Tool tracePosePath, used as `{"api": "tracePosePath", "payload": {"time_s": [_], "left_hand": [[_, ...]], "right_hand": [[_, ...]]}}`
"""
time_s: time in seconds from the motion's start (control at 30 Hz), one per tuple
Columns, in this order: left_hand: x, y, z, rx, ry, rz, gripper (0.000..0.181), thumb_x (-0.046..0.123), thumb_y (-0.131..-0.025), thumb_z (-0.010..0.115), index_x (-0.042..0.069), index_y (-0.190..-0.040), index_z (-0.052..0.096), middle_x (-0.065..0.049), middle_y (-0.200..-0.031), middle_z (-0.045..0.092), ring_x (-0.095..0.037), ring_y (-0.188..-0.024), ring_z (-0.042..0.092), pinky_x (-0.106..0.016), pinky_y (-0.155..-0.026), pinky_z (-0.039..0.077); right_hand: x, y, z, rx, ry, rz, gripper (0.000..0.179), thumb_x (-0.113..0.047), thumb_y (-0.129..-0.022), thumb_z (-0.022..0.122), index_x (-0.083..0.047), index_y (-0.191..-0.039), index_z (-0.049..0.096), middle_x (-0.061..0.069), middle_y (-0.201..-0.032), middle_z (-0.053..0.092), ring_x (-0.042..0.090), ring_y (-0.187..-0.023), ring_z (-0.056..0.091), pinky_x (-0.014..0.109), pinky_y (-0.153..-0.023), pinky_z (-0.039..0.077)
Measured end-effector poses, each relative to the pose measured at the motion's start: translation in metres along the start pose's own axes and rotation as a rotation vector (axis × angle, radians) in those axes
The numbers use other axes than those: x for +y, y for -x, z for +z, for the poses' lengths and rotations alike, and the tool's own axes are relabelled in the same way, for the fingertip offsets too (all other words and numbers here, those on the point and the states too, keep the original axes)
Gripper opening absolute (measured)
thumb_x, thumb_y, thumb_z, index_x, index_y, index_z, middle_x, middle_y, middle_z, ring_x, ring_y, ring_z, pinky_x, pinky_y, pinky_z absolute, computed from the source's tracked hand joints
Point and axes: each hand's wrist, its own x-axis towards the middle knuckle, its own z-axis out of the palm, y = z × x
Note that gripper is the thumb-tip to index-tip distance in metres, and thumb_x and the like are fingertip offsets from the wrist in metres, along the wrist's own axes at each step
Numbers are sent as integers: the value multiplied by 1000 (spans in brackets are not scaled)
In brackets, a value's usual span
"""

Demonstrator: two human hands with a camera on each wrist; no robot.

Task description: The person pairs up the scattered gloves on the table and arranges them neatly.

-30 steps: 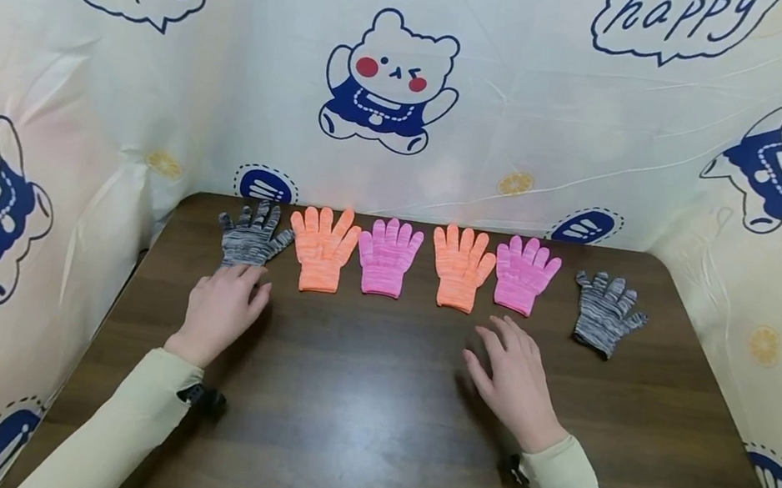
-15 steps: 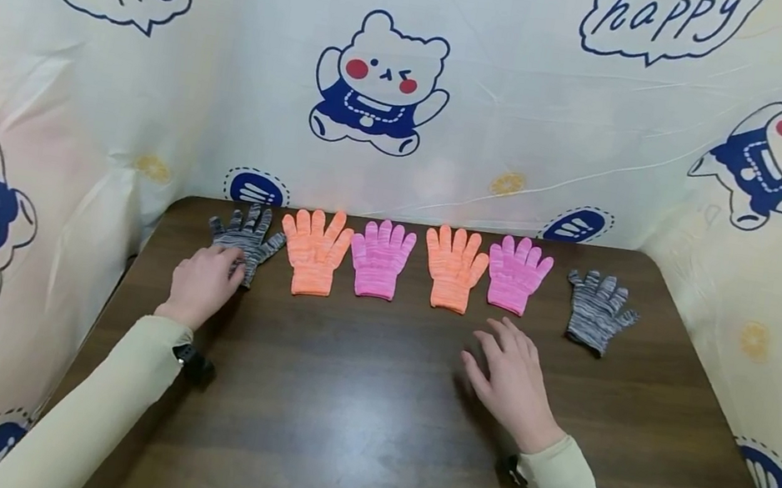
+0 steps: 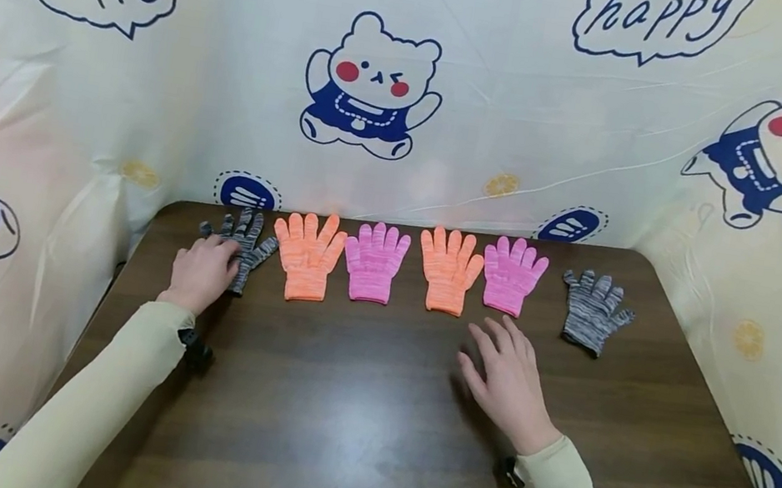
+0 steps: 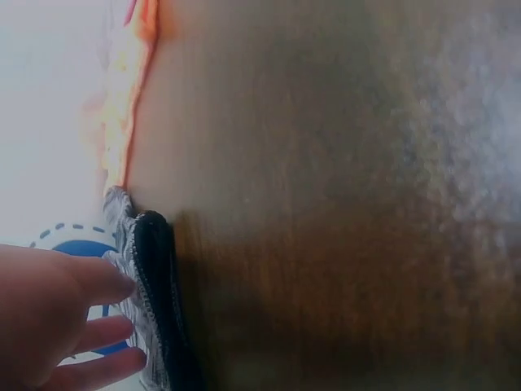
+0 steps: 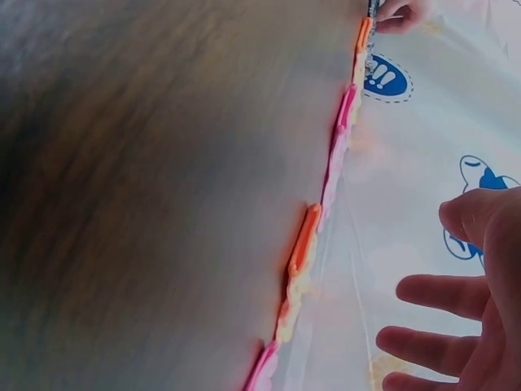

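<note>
A grey marled knit glove (image 3: 249, 251) lies at the far left of a glove row along the table's back edge. My left hand (image 3: 201, 270) rests on its left side and hides part of the palm and cuff. In the left wrist view, extended fingers (image 4: 98, 375) touch the glove, whose dark cuff opening (image 4: 159, 277) faces the camera. My right hand (image 3: 507, 379) holds nothing; its fingers are spread over the table below the right pink glove (image 3: 514, 275). Another grey glove (image 3: 593, 312) lies at the far right, slightly turned.
Between the grey gloves lie a left orange glove (image 3: 308, 257), a middle pink glove (image 3: 375, 263) and a right orange glove (image 3: 449, 271), fingers pointing back. The brown wooden table (image 3: 351, 407) meets a white printed curtain (image 3: 250, 71) behind and at both sides.
My left hand has moved forward and left, from the grey glove's cuff onto the glove. My right hand has hardly moved. The head view has shifted slightly.
</note>
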Motion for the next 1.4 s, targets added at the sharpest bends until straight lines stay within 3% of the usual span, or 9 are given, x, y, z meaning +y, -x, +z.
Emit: {"api": "tracePosePath", "payload": {"time_s": [0.4, 0.63, 0.87, 1.4], "left_hand": [[1, -2, -1, 1, -32, 2, 28, 14, -101, 66, -2, -124, 68, -30, -122, 63, -51, -109, 57, -70, -89, 45], [0, -3, -2, 9, -24, 4, 20, 14, -100, 68, 0, -115, 71, -28, -114, 65, -49, -104, 58, -67, -86, 45], [-3, 0, 1, 30, -17, 4, 14, 12, -99, 69, 0, -105, 71, -25, -104, 67, -46, -97, 60, -64, -83, 46], [-5, 11, 6, 49, 39, 9, 9, 12, -98, 69, 3, -100, 69, -22, -97, 69, -46, -93, 63, -62, -79, 44]], "right_hand": [[1, 0, 1, 0, -17, 10, 48, -34, -98, 71, -5, -136, 66, 22, -144, 58, 46, -145, 38, 69, -115, 32], [2, 0, 2, -3, -14, 20, 43, -33, -98, 71, -4, -130, 69, 22, -142, 59, 46, -146, 38, 69, -116, 32], [2, 1, 1, -30, -23, 42, 40, -33, -98, 72, -4, -126, 71, 22, -143, 59, 46, -147, 37, 69, -116, 31], [6, 4, 3, -49, -26, 72, 36, -31, -99, 72, -4, -122, 72, 23, -144, 58, 46, -148, 35, 68, -117, 31]]}}
